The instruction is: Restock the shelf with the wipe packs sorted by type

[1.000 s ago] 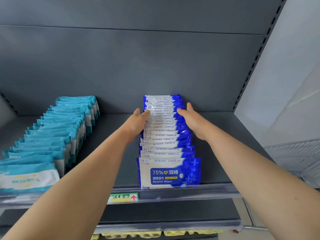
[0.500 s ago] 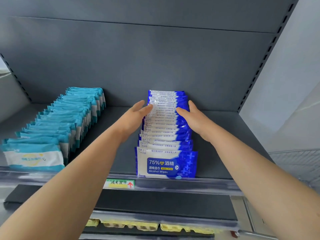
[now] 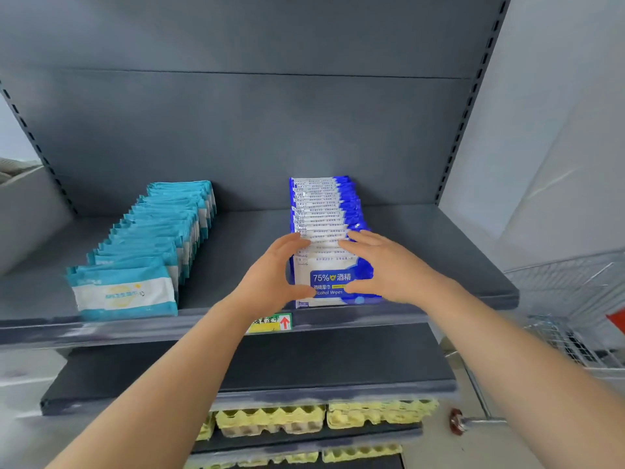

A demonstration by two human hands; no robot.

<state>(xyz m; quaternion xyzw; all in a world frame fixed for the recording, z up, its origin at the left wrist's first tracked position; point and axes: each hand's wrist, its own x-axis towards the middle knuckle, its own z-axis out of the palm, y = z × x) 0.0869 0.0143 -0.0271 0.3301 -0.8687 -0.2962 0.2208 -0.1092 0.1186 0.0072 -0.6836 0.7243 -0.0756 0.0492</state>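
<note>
- Both hands have slid forward from mid-row to the front end of the blue alcohol wipe packs (image 3: pixel 324 211), which stand in single file from the lip of the shelf (image 3: pixel 439 258) to its back panel (image 3: pixel 270 137)
- Left hand (image 3: pixel 274 275) and right hand (image 3: pixel 389 269) each clasp the front packs, thumb on the printed face, fingers curled over the top edges
- Teal wipe packs (image 3: pixel 159 238) stand in their own row, well apart to the left; sorting looks done, only squaring up seemingly left
- Front blue pack sits at the very lip, above a price tag (image 3: pixel 270 322); a forward tug could tip it off
- Bare shelf lies open between the rows and rightward, toward a wire cart (image 3: pixel 568 299)
</note>
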